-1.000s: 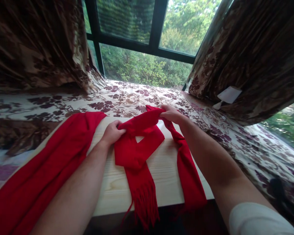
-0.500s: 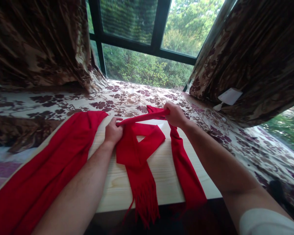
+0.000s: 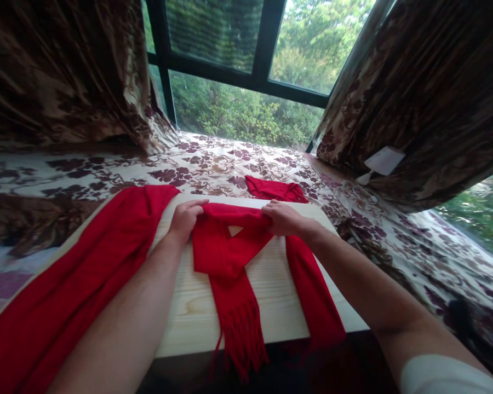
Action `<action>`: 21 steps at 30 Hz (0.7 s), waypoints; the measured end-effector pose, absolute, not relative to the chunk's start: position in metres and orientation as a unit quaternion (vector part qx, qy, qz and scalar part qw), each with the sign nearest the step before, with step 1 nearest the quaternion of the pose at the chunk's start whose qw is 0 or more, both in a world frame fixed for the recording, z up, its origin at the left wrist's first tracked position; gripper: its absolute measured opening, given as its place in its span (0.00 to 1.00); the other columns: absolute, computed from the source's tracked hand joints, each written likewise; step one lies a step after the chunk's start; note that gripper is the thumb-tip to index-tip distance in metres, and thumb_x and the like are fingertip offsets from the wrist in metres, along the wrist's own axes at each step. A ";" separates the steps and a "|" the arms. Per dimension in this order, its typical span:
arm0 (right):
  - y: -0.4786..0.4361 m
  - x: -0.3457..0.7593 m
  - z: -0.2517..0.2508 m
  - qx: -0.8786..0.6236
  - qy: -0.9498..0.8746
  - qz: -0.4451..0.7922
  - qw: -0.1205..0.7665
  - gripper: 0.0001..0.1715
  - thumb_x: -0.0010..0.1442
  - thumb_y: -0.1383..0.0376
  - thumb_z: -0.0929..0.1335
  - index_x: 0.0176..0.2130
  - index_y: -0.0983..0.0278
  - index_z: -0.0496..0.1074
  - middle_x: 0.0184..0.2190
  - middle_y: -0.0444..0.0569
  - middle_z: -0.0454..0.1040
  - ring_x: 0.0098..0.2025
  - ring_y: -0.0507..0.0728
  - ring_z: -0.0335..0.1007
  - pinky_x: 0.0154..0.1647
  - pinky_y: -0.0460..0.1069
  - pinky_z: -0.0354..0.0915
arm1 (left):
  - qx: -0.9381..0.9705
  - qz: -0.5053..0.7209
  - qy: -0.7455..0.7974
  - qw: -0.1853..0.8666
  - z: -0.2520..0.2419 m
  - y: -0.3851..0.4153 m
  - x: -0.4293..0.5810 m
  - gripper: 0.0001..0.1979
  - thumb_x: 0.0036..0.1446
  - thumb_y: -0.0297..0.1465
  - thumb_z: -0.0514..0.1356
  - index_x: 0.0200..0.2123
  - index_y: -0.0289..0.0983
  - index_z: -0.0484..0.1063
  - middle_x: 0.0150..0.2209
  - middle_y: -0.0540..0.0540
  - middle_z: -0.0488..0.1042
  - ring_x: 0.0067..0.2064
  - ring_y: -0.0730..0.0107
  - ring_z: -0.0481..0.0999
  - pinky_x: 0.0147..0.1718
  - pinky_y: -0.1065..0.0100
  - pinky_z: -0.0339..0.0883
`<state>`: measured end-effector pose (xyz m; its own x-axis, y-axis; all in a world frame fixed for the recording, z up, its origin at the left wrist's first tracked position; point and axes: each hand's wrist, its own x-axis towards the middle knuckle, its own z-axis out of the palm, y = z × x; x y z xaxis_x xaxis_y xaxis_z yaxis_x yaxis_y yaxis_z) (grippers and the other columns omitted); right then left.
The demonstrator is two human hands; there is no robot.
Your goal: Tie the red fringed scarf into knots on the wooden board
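Observation:
A long red fringed scarf (image 3: 225, 251) lies folded across a pale wooden board (image 3: 271, 284). My left hand (image 3: 184, 219) grips the folded band at its left end, fingers curled over the cloth. My right hand (image 3: 285, 218) pinches the same band at its right end and presses it down on the board. The fringed end (image 3: 240, 339) hangs over the near edge. Another strip runs down the right side under my right forearm. A wide part of the scarf (image 3: 78, 284) spreads to the left.
The board rests on a floral bedspread (image 3: 213, 164). Brown patterned curtains (image 3: 419, 82) hang on both sides of a dark-framed window (image 3: 246, 76) with trees outside. A white tag (image 3: 384, 160) is on the right curtain.
Both hands have brought the raised, stretched band of scarf down toward me onto the folded part. A scarf end now lies exposed behind the hands on the bedspread.

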<state>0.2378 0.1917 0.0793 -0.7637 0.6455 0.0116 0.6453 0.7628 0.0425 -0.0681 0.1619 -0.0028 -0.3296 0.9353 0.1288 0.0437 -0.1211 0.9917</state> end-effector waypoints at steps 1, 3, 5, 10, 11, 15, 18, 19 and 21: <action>0.190 0.238 0.077 0.343 0.939 0.003 0.012 0.11 0.50 0.66 0.72 0.37 0.64 0.72 0.36 0.52 0.74 0.41 0.59 0.65 0.40 0.49 0.57 | 0.442 0.610 0.543 0.372 -0.002 0.162 -0.068 0.19 0.46 0.33 0.60 0.41 0.35 0.83 0.43 0.44 0.83 0.50 0.56 0.79 0.54 0.60 0.70; 0.188 0.237 0.075 0.343 0.939 -0.022 0.021 0.13 0.50 0.63 0.72 0.37 0.64 0.72 0.36 0.51 0.74 0.41 0.58 0.66 0.39 0.48 0.57 | 0.442 0.606 0.554 0.360 -0.002 0.162 -0.067 0.19 0.47 0.37 0.63 0.41 0.35 0.82 0.42 0.43 0.83 0.49 0.56 0.79 0.54 0.60 0.70; 0.187 0.236 0.074 0.358 0.934 -0.019 0.017 0.10 0.52 0.64 0.71 0.37 0.63 0.72 0.36 0.51 0.74 0.39 0.57 0.66 0.37 0.48 0.55 | 0.453 0.587 0.575 0.347 -0.003 0.162 -0.066 0.22 0.45 0.38 0.66 0.43 0.35 0.82 0.42 0.42 0.83 0.47 0.56 0.79 0.51 0.60 0.71; 0.194 0.234 0.076 0.413 0.903 0.103 -0.052 0.09 0.61 0.69 0.64 0.41 0.65 0.72 0.38 0.53 0.75 0.36 0.57 0.66 0.36 0.50 0.52 | 0.468 0.567 0.591 0.333 -0.011 0.165 -0.067 0.26 0.45 0.37 0.67 0.50 0.37 0.79 0.41 0.42 0.82 0.41 0.60 0.80 0.40 0.63 0.74; 0.197 0.234 0.076 0.426 0.890 0.142 -0.073 0.10 0.64 0.70 0.62 0.41 0.65 0.72 0.38 0.54 0.75 0.35 0.57 0.66 0.37 0.51 0.51 | 0.463 0.568 0.594 0.332 -0.012 0.166 -0.068 0.26 0.45 0.38 0.67 0.49 0.37 0.79 0.40 0.42 0.82 0.39 0.61 0.80 0.38 0.64 0.74; 0.203 0.233 0.072 0.422 0.874 0.227 -0.081 0.16 0.68 0.70 0.57 0.42 0.67 0.73 0.37 0.57 0.74 0.36 0.59 0.66 0.41 0.53 0.51 | 0.427 0.590 0.597 0.336 -0.014 0.169 -0.068 0.18 0.45 0.37 0.66 0.40 0.35 0.78 0.34 0.44 0.81 0.34 0.64 0.79 0.35 0.66 0.74; 0.204 0.235 0.064 0.350 0.917 0.192 0.004 0.12 0.65 0.71 0.61 0.43 0.67 0.73 0.36 0.56 0.74 0.37 0.59 0.67 0.44 0.53 0.52 | 0.427 0.592 0.610 0.308 -0.016 0.171 -0.069 0.16 0.44 0.34 0.66 0.39 0.35 0.77 0.34 0.44 0.80 0.35 0.65 0.79 0.37 0.67 0.74; 0.203 0.236 0.061 0.329 0.928 0.175 0.026 0.11 0.62 0.71 0.63 0.43 0.67 0.73 0.37 0.56 0.74 0.38 0.59 0.68 0.45 0.53 0.52 | 0.434 0.588 0.614 0.297 -0.017 0.171 -0.069 0.17 0.45 0.34 0.66 0.40 0.35 0.77 0.35 0.44 0.80 0.35 0.65 0.79 0.37 0.67 0.74; 0.202 0.240 0.058 0.311 0.938 0.151 0.040 0.13 0.59 0.71 0.66 0.45 0.67 0.73 0.38 0.55 0.75 0.40 0.60 0.69 0.45 0.53 0.53 | 0.448 0.579 0.612 0.298 -0.020 0.172 -0.069 0.21 0.46 0.33 0.65 0.45 0.36 0.78 0.37 0.44 0.81 0.35 0.64 0.80 0.37 0.65 0.75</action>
